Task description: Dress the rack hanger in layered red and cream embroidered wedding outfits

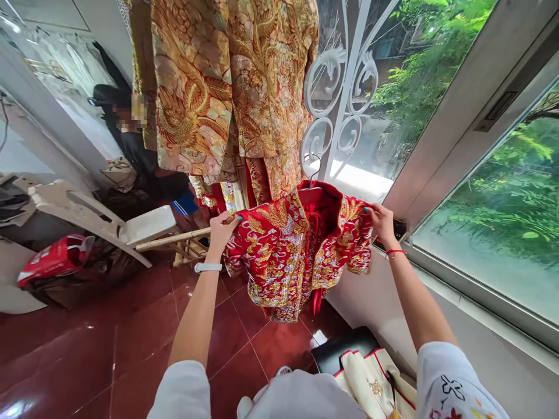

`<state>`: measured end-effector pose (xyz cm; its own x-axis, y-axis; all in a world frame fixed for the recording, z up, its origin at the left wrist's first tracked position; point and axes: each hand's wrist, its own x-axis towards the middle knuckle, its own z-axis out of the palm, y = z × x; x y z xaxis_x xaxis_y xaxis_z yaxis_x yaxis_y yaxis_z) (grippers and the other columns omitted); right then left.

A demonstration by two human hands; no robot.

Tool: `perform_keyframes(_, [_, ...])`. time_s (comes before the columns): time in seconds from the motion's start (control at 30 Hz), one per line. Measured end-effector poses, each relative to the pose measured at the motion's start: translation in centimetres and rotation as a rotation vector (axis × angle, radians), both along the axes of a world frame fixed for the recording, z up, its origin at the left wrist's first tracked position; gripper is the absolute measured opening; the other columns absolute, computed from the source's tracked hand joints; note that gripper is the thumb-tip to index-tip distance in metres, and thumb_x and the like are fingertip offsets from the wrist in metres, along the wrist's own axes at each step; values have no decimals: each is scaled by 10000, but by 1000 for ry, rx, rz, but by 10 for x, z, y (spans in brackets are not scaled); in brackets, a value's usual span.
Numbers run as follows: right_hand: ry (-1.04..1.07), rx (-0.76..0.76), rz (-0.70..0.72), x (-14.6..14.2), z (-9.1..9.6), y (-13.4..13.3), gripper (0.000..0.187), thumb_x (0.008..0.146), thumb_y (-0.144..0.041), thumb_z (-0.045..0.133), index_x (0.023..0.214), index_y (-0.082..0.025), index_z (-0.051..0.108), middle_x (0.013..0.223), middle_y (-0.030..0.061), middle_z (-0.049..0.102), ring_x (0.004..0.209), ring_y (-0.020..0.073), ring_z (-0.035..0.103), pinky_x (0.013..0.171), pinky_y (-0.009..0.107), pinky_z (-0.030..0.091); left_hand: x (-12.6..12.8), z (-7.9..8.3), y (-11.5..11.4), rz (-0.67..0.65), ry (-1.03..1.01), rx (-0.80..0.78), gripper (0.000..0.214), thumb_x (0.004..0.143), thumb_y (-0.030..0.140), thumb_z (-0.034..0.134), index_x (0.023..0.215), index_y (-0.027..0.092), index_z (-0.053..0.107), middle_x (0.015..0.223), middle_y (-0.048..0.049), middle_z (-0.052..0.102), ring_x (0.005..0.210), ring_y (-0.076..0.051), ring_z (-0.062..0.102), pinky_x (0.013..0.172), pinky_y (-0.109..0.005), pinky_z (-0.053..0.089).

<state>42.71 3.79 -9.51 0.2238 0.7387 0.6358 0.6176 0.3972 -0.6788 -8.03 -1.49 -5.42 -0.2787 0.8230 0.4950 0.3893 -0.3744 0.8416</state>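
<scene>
A small red jacket with gold and silver embroidery hangs in front of me on a hanger, its front parted and red ribbons dangling. My left hand is closed on the jacket's left-side sleeve near the shoulder, thumb on top. On the other side my right hand pinches the opposite sleeve at the shoulder. Both sleeves are spread outward between my hands. The hanger's hook rises above the collar, close to the white scrollwork. Directly behind and above hang larger gold embroidered garments.
White iron scrollwork and a sliding window are at the right. Below lies a cream garment with red trim on a black seat. At left are a white chair, a red bag and a person in black.
</scene>
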Motion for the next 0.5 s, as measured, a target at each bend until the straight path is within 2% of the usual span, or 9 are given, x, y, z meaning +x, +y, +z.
perform_keyframes(0.07, [-14, 50, -11, 5, 18, 6, 387, 869, -537, 550, 889, -183, 706, 822, 71, 732, 723, 200, 625, 689, 323, 498, 9, 9, -12, 174, 95, 180, 444, 768, 477, 746, 539, 195, 491, 587, 37, 399, 601, -125, 388, 583, -270, 348])
perform_keyframes(0.1, [-16, 66, -15, 5, 24, 9, 387, 884, -531, 543, 908, -182, 708, 833, 71, 732, 735, 199, 623, 689, 317, 493, 16, 8, -18, 273, 120, 242, 389, 785, 441, 736, 574, 189, 529, 617, 30, 417, 622, -132, 402, 611, -277, 364])
perform_keyframes(0.17, [-19, 53, 6, -2, 26, 17, 412, 909, -550, 527, 951, -180, 703, 868, 75, 733, 772, 203, 625, 709, 320, 493, 33, -11, -28, 457, 141, 280, 255, 812, 397, 705, 707, 181, 621, 717, -3, 501, 718, -171, 482, 718, -312, 431])
perform_keyframes(0.23, [-15, -12, 57, -14, 15, 24, 492, 931, -622, 464, 933, -184, 687, 873, 82, 724, 798, 215, 623, 749, 346, 506, 52, -42, -32, 561, 125, 215, 220, 873, 390, 610, 903, 180, 668, 890, -69, 585, 895, -237, 551, 876, -401, 466])
perform_keyframes(0.3, [5, -86, 108, -24, -3, 27, 601, 947, -702, 338, 855, -198, 651, 825, 86, 696, 786, 225, 609, 779, 380, 513, 63, -74, -33, 566, 109, 114, 304, 933, 376, 489, 1112, 179, 638, 1097, -138, 605, 1096, -293, 546, 1017, -491, 425])
perform_keyframes(0.37, [19, -132, 117, -28, -16, 25, 660, 959, -722, 222, 808, -212, 613, 787, 86, 661, 774, 233, 594, 793, 406, 509, 63, -93, -37, 521, 124, 54, 365, 958, 361, 433, 1246, 183, 569, 1226, -168, 581, 1206, -306, 512, 1093, -523, 372])
perform_keyframes(0.43, [7, -119, 66, -30, -22, 12, 618, 972, -688, 233, 881, -207, 609, 856, 94, 656, 826, 244, 597, 833, 422, 497, 56, -96, -47, 487, 176, 66, 399, 955, 368, 450, 1306, 191, 519, 1283, -169, 556, 1231, -298, 497, 1108, -512, 363])
perform_keyframes(0.5, [19, -16, -63, -39, -23, -11, 513, 974, -633, 327, 1016, -197, 594, 993, 112, 648, 920, 254, 597, 872, 423, 485, 51, -91, -63, 526, 226, 153, 429, 924, 393, 510, 1299, 184, 506, 1278, -168, 541, 1210, -301, 492, 1066, -503, 395])
